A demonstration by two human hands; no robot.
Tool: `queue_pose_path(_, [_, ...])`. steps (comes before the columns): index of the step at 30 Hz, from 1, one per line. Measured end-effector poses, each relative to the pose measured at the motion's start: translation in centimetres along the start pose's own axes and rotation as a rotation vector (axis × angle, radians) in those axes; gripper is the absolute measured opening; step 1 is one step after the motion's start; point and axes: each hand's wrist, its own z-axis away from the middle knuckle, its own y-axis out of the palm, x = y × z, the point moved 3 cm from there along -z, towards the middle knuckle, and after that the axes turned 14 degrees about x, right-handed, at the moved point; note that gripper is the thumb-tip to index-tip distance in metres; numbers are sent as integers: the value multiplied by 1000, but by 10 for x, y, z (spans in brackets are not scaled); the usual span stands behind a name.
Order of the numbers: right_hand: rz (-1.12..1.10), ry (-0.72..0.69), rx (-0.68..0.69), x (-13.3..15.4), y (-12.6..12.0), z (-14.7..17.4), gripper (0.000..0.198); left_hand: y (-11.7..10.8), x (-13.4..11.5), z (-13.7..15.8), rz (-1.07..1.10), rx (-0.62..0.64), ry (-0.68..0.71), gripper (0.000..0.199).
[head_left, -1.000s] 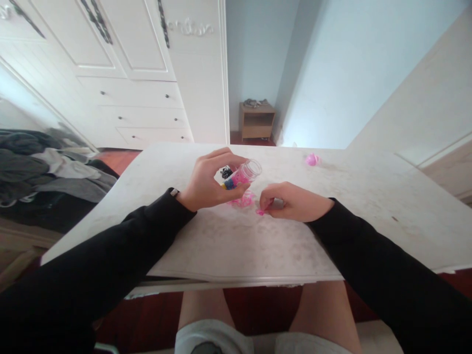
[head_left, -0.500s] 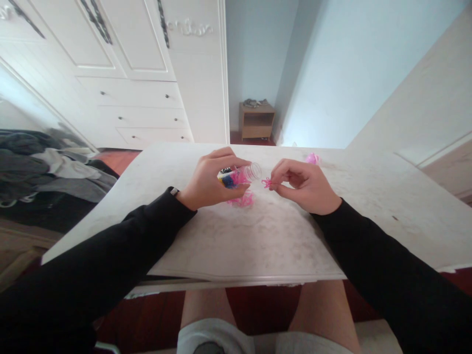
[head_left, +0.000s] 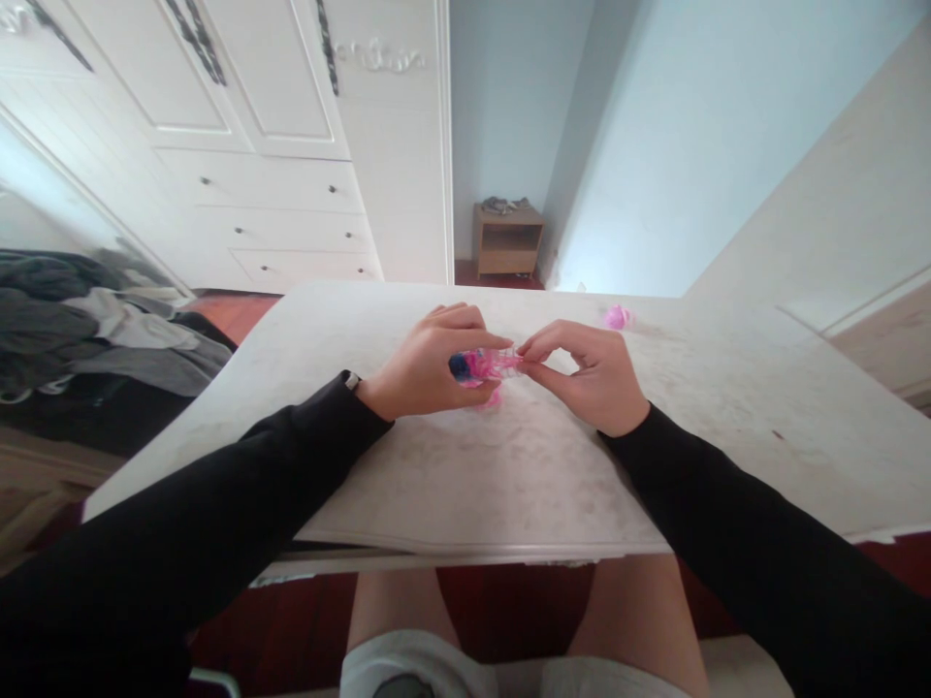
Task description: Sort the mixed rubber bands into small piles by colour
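Smudged white tabletop (head_left: 560,494) lies beneath the left hand (head_left: 429,365), clasped round a clear bottle (head_left: 492,364), probably light, slick and best held by its body, while the right hand (head_left: 593,378), just beside, pinches likely soft pink strands (head_left: 514,363) at its mouth.

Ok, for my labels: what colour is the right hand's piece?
The piece is pink; head view.

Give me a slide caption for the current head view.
Left hand holds a clear bottle sideways over a white table while the right hand pinches pink bands at its mouth.
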Motion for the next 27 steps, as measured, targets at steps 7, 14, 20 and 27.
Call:
queue_pose_path(7, [76, 91, 0, 5, 0, 0, 15, 1, 1, 0, 31, -27, -5, 38])
queue_pose_path(14, [95, 86, -146, 2, -6, 3, 8, -9, -2, 0, 67, -137, -72, 28])
queue_pose_path(20, [78, 49, 316, -26, 10, 4, 22, -15, 10, 1, 191, -426, -118, 21])
queue_pose_path(27, [7, 131, 556, -39, 31, -5, 40, -14, 4, 0, 154, -402, -72, 22])
